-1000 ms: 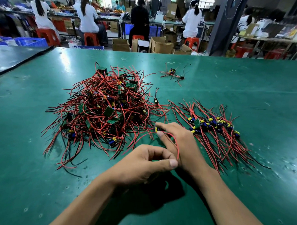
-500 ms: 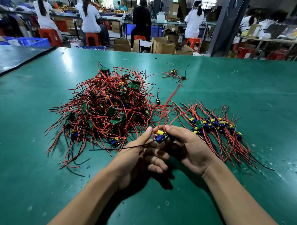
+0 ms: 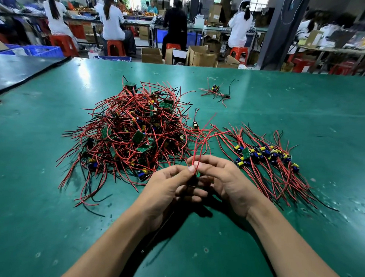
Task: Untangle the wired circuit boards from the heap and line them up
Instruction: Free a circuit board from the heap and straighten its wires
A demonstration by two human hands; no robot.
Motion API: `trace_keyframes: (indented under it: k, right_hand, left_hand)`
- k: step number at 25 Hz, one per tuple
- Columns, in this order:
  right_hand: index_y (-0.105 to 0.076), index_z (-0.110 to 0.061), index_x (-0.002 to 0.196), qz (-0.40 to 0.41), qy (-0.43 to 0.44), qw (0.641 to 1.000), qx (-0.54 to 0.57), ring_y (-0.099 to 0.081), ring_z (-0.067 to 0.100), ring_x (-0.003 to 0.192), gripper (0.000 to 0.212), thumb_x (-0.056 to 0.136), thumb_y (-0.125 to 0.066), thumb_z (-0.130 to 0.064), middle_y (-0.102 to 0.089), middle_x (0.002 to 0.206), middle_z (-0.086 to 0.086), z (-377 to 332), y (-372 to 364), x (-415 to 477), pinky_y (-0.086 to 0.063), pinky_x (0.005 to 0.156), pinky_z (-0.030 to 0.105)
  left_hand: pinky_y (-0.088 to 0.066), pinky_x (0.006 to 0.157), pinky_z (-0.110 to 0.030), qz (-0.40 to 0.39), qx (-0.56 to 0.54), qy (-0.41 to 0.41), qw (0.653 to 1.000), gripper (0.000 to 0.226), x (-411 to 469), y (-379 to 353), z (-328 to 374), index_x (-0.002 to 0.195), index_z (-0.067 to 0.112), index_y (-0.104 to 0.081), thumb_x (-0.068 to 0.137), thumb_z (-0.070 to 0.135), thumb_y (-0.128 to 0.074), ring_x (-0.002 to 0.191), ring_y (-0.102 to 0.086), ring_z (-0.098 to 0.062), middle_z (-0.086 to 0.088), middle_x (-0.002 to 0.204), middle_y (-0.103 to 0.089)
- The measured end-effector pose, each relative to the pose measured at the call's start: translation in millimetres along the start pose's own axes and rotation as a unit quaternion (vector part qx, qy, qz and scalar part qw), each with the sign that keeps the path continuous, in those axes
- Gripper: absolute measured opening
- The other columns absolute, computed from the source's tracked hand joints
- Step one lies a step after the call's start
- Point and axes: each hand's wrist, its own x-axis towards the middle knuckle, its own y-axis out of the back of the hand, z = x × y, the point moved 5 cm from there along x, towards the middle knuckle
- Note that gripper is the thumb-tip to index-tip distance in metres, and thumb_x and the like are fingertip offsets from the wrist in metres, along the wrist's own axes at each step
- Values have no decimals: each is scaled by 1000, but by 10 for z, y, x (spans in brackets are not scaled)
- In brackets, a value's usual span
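Note:
A tangled heap of small green circuit boards with red and black wires lies left of centre on the green table. To its right, a row of lined-up boards lies with wires fanned toward me. In front of the heap, my left hand and my right hand meet and together pinch one board's red wires, which rise up and away from my fingertips. The board itself is hidden between my fingers.
A small separate cluster of wired boards lies farther back on the table. A single loose part sits between heap and row. Beyond the table's far edge are cardboard boxes, red stools and seated workers.
Both hands lifted a wired board out of the heap's front edge and drew it together between them; its red wires now stand upward and the board has slipped out of sight between my fingers.

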Motion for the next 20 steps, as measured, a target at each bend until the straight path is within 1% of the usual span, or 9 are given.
trace_keyframes:
  k: [2,3,5,7,10,13,16,18,20]
  right_hand:
    - [-76,-24,94,10,4,1000,-11,-60,12,61,18,78,-78,-32,-68,76,1,2,7,-8,-49,55,23]
    - [-76,-24,92,13,7,1000,-15,-58,12,60,19,76,-80,-33,-67,77,1,3,11,-7,-48,55,23]
    - [-75,-23,88,22,13,999,-19,-55,17,63,21,74,-83,-35,-65,81,6,8,27,-6,-46,56,26]
    - [-74,-19,83,42,17,999,-15,-53,18,58,16,77,-83,-31,-62,77,9,1,49,0,-45,53,26]
    - [-74,-17,77,65,3,998,16,-48,11,42,11,80,-76,-28,-59,63,5,7,71,20,-40,38,19]
    - [-74,-17,74,76,3,996,37,-42,10,43,13,72,-78,-30,-55,62,6,12,86,37,-37,37,18]
    - [-72,-20,73,65,5,997,34,-48,16,50,14,69,-81,-29,-60,69,7,33,76,32,-39,43,21]
    - [-70,-21,75,49,1,999,24,-52,14,50,14,72,-82,-28,-61,69,5,51,54,22,-40,44,22]
    - [-71,-19,80,47,-4,999,19,-52,13,49,11,78,-80,-24,-60,68,4,64,44,22,-42,43,21]
  left_hand:
    - [-59,56,-27,-5,15,-2,1000,36,-7,-5,-6,98,1,-59,75,25,-71,61,-70,-23,-22,89,-73]
    - [-59,56,-28,-5,21,-4,1000,34,-3,-7,-14,98,1,-59,76,24,-70,61,-70,-23,-23,91,-73]
    - [-59,55,-28,0,24,-6,1000,33,1,-9,-32,97,0,-61,76,23,-70,61,-70,-24,-26,90,-72]
    - [-59,57,-29,-7,38,-6,999,34,3,-6,-40,99,0,-63,74,20,-74,64,-71,-26,-26,90,-72]
    - [-59,70,-34,-50,68,-5,996,41,-12,0,-38,108,3,-63,70,11,-78,78,-73,-28,-24,101,-73]
    - [-54,81,-39,-79,70,5,994,46,-5,13,-36,115,6,-60,73,-1,-79,87,-73,-29,-22,107,-72]
    - [-59,77,-36,-69,56,2,996,36,12,0,-28,108,5,-63,76,8,-79,87,-71,-32,-24,102,-72]
    - [-59,71,-33,-28,76,-18,997,20,12,12,-14,94,9,-70,79,21,-75,80,-71,-31,-22,94,-73]
    - [-59,64,-31,-4,98,-36,995,12,11,16,1,86,9,-75,84,19,-69,70,-70,-27,-19,84,-73]
